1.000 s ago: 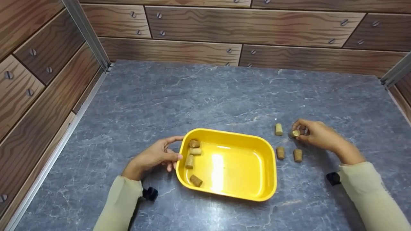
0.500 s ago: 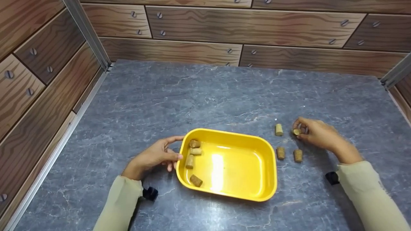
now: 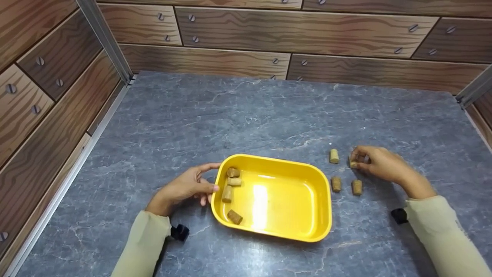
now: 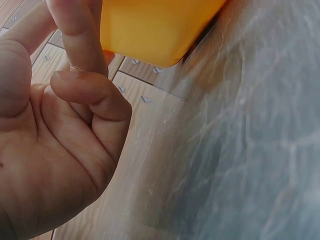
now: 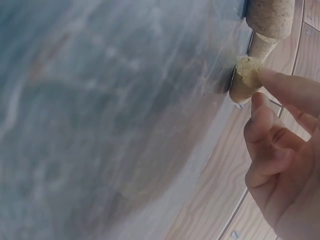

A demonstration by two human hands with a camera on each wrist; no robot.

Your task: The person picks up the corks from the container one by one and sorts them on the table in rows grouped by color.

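A yellow plastic tray sits on the table with several corks along its left side, one of them a brown cork. My left hand grips the tray's left wall, thumb on the rim; the left wrist view shows the tray's yellow side above curled fingers. To the right of the tray, my right hand pinches a pale cork between thumb and fingers, at or close to the tabletop. Near it stand another pale cork and two brown corks, a left one and a right one.
The grey marbled tabletop runs back to a wood-patterned wall. A similar panel and a metal post border the left side. Black wrist straps show at the left sleeve and right sleeve.
The cork in my right hand has tipped from showing its end face to standing more upright, and the hand has dipped slightly. My left hand and the tray have stayed still.
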